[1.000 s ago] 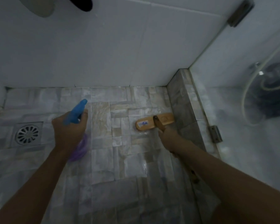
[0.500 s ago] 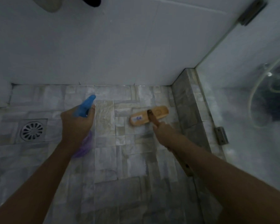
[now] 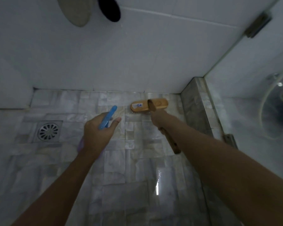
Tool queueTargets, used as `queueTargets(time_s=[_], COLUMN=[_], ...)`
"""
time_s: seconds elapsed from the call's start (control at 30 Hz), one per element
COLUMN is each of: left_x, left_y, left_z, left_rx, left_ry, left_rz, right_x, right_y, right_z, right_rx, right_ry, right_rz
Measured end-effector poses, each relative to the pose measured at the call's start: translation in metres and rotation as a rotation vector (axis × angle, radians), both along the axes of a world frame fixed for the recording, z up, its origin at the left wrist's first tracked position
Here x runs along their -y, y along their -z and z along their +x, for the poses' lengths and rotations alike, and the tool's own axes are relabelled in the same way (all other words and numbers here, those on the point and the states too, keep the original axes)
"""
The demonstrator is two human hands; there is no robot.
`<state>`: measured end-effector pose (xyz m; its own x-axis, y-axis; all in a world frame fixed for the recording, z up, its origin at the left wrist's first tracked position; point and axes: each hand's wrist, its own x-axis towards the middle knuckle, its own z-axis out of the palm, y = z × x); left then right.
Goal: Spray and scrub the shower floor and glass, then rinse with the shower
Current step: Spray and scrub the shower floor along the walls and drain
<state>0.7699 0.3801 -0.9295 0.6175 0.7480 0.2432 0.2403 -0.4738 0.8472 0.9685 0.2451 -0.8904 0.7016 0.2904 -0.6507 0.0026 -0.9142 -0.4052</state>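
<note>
My left hand (image 3: 98, 131) grips a spray bottle (image 3: 108, 117) with a blue nozzle and a purple body, its nozzle pointing at the far floor. My right hand (image 3: 160, 119) holds the wooden handle of a scrub brush (image 3: 149, 105), whose wooden head rests bristles-down on the marble floor (image 3: 121, 160) close to the back wall. The glass panel (image 3: 260, 111) stands at the right, on a marble kerb (image 3: 196, 108). A wet streak shines on the floor near me.
A round metal drain (image 3: 48, 131) sits in the floor at the left. White tiled wall (image 3: 121, 54) runs across the back. Behind the glass hang a hose (image 3: 265, 115) and dark fittings. A metal hinge (image 3: 229, 139) clamps the glass low down.
The brush head has slid away from me to the back wall. My left hand with the spray bottle has come closer to the brush.
</note>
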Motion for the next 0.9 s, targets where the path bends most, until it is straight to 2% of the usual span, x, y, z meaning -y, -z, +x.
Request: queueTargets(time_s=[0.13, 0.23, 0.33, 0.47, 0.67, 0.77, 0.9], left_x=[-0.001, -0.003, -0.002, -0.006, -0.013, -0.017, -0.018], left_y=[-0.005, -0.005, -0.002, -0.003, 0.002, 0.002, 0.005], left_z=[-0.019, -0.043, -0.068, -0.080, -0.093, -0.091, -0.087], left_rx=[0.014, -0.073, -0.117, -0.196, -0.099, -0.089, -0.086], left_ry=[-0.032, -0.017, -0.008, -0.080, -0.073, -0.122, -0.052], left_rz=[-0.053, 0.020, 0.065, -0.007, 0.018, -0.069, -0.037], right_x=[0.038, 0.056, 0.049, 0.036, 0.036, 0.035, 0.036], right_y=[0.011, 0.007, 0.006, 0.013, 0.022, 0.022, 0.022], right_z=[-0.069, -0.097, -0.097, -0.094, -0.095, -0.097, -0.097], right_rx=[0.020, -0.011, 0.000, 0.030, 0.074, 0.076, 0.075], right_ry=[-0.103, -0.071, -0.032, -0.056, -0.099, -0.092, -0.094], right_rz=[-0.051, -0.080, -0.096, -0.107, -0.134, -0.125, -0.127])
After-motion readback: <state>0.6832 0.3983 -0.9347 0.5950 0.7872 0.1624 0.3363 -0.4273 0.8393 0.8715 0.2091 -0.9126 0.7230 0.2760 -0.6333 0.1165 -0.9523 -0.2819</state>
